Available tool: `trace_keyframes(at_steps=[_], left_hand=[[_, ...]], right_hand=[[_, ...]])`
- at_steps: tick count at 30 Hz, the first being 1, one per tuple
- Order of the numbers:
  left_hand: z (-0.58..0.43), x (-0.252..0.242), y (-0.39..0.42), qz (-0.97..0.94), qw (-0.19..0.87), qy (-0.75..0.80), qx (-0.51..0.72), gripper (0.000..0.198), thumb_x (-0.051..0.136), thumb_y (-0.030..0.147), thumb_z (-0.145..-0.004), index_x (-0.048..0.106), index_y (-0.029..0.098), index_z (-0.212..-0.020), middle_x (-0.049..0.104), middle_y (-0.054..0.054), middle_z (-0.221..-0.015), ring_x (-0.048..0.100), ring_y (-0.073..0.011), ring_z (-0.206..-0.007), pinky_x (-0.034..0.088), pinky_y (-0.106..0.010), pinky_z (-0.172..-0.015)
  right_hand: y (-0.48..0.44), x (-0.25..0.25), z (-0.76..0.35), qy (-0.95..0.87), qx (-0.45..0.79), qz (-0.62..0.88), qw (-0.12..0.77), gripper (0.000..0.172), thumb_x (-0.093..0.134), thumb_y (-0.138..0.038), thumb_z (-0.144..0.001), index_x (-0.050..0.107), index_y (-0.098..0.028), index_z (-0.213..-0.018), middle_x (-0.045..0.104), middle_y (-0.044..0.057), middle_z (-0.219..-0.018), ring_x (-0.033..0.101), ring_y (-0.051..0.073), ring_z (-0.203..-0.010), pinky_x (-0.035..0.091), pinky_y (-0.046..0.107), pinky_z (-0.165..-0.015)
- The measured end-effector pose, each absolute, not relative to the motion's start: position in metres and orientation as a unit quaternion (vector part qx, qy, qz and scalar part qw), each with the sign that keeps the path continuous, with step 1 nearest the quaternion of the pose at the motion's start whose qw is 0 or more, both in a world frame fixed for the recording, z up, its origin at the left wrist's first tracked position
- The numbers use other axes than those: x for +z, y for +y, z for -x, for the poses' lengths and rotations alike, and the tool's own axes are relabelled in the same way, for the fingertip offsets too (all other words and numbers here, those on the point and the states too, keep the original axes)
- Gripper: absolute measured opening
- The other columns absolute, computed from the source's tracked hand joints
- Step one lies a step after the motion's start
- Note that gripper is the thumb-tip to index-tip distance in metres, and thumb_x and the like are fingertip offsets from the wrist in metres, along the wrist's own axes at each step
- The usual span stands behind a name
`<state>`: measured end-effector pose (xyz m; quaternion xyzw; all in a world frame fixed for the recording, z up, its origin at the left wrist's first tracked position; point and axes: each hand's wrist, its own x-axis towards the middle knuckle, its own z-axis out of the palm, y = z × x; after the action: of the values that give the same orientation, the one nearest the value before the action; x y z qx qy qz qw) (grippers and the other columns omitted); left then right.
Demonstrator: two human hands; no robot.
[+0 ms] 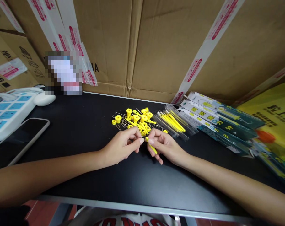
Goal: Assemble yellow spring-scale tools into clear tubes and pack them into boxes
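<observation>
My right hand (164,145) pinches a thin yellow plastic stick (152,146) between thumb and fingers, resting on the black table (86,131). My left hand (123,145) is closed in a pinch right beside it, fingertips meeting the stick's upper end; what it holds, if anything, is too small to name. Just behind both hands lies a pile of small yellow plastic spools and pins (137,121) mixed with thin wire loops.
Clear sleeves with yellow sticks (172,122) lie right of the pile, then printed green packets (217,121) and a yellow bag (274,122). A phone (22,139), a power strip (8,111) and a white mouse (44,99) sit at the left. Cardboard boxes (156,44) wall the back.
</observation>
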<state>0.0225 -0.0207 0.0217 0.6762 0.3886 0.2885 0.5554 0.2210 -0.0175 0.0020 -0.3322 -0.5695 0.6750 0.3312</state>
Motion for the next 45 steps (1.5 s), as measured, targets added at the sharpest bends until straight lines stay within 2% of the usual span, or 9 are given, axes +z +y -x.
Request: trace_keyframes(at_steps=[17,29,37,45], left_hand=[[-0.0221,0.0193,-0.0202,-0.676,0.556,0.383,0.295,0.017,0.048,0.032,-0.092,0.045,0.019,-0.082,0.053,0.007,-0.063,0.04,-0.0019,-0.039,0.032,-0.011,-0.032],[-0.0212,0.0166,-0.018,-0.699,0.538,0.367,0.296,0.017,0.046,0.032,-0.093,0.044,0.019,-0.082,0.053,0.006,-0.065,0.041,-0.0027,-0.039,0.031,-0.014,-0.034],[-0.0219,0.0207,-0.0181,-0.761,0.449,0.362,0.296,0.015,0.048,0.027,-0.092,0.048,0.018,-0.081,0.054,0.004,-0.065,0.05,-0.0068,-0.057,0.039,-0.017,-0.052],[-0.0231,0.0215,-0.0193,-0.712,0.516,0.376,0.293,0.016,0.048,0.028,-0.092,0.045,0.018,-0.08,0.053,0.007,-0.063,0.041,-0.0019,-0.04,0.033,-0.015,-0.041]], right_hand=[[-0.0176,0.0023,-0.2205,-0.566,0.677,0.334,0.333,0.028,0.064,-0.04,-0.086,0.047,-0.018,-0.082,0.058,-0.008,-0.054,0.046,0.003,-0.034,0.04,0.011,-0.029],[-0.0172,0.004,-0.2199,-0.571,0.666,0.349,0.329,0.031,0.067,-0.04,-0.084,0.046,-0.018,-0.081,0.057,-0.009,-0.052,0.042,0.002,-0.031,0.035,0.009,-0.027],[-0.0173,0.0034,-0.2202,-0.575,0.669,0.344,0.321,0.031,0.064,-0.042,-0.086,0.046,-0.018,-0.08,0.06,-0.007,-0.053,0.044,0.002,-0.031,0.036,0.009,-0.028],[-0.0169,0.0028,-0.2209,-0.576,0.667,0.345,0.324,0.03,0.065,-0.042,-0.085,0.045,-0.019,-0.083,0.062,-0.006,-0.055,0.046,0.003,-0.032,0.037,0.011,-0.028]])
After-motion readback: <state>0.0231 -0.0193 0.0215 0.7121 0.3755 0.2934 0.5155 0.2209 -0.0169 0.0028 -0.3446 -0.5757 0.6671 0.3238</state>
